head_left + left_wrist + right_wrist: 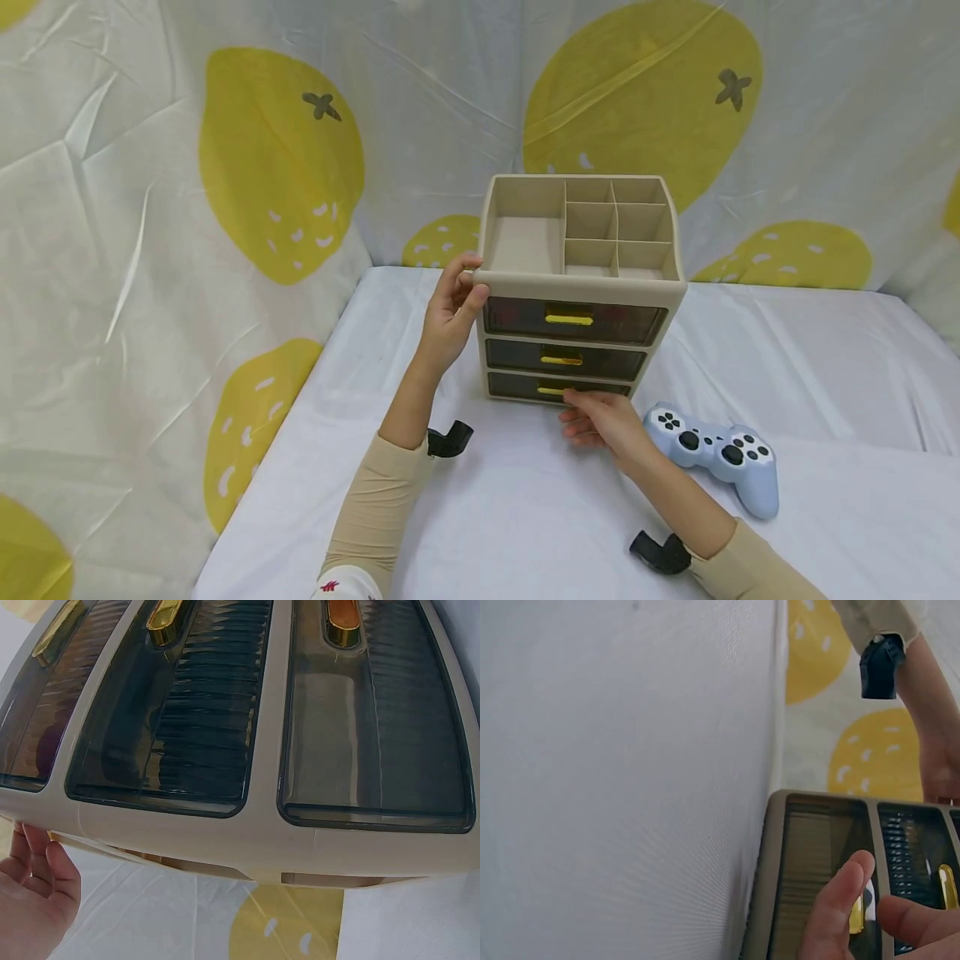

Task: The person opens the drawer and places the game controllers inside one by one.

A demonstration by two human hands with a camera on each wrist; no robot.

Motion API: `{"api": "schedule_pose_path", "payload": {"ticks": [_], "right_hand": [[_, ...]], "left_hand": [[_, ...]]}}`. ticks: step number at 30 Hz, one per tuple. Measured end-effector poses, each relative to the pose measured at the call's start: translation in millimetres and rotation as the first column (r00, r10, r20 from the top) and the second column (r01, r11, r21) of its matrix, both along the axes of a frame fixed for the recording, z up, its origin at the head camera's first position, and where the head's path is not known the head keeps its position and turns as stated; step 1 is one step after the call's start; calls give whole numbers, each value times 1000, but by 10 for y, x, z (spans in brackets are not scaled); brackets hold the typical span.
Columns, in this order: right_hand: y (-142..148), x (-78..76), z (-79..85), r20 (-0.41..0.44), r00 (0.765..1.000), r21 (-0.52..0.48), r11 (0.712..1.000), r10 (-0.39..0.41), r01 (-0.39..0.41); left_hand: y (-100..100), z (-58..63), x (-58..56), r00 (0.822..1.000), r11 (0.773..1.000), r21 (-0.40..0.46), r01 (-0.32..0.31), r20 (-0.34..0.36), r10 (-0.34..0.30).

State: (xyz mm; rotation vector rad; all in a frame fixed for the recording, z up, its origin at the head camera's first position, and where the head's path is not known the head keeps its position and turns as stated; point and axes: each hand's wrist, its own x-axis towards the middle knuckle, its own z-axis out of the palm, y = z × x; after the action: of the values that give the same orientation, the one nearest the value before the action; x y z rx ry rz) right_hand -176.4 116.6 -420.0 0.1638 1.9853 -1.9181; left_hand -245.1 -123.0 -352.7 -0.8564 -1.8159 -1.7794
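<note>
A beige desktop drawer organizer (pixel 585 287) stands upright, with three dark see-through drawers and gold handles, all pushed in. My left hand (pixel 452 315) holds its upper left corner, thumb at the front edge and fingers along the side. In the left wrist view, that hand's bent fingertips (pixel 37 844) meet the beige side wall. My right hand (pixel 607 425) is low in front, fingertips right at the gold handle (pixel 551 390) of the bottom drawer. From the right wrist, the thumb (pixel 911 915) and a finger (pixel 836 900) show apart on either side of this handle (pixel 856 915).
A light blue game controller (pixel 716 454) lies right of the organizer, close to my right forearm. The organizer's top has divided compartments (pixel 590 221). A white cloth (pixel 525 508) covers the table, and a lemon-print curtain (pixel 442 125) hangs behind and at the left.
</note>
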Motion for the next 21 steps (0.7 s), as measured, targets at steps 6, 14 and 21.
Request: {"api": "schedule_pose_path", "payload": {"ticks": [6, 14, 21], "right_hand": [[-16, -8, -6, -6, 1000, -15, 1000, -2, 2], [-42, -19, -35, -15, 999, -17, 999, -33, 33], [-62, -20, -47, -10, 998, -1, 998, -67, 67]], "left_hand": [[1, 3, 3, 1000, 1000, -3, -1, 4, 1], [3, 0, 6, 1000, 1000, -1, 1, 2, -1], [7, 1, -2, 1000, 1000, 6, 5, -6, -5]]}}
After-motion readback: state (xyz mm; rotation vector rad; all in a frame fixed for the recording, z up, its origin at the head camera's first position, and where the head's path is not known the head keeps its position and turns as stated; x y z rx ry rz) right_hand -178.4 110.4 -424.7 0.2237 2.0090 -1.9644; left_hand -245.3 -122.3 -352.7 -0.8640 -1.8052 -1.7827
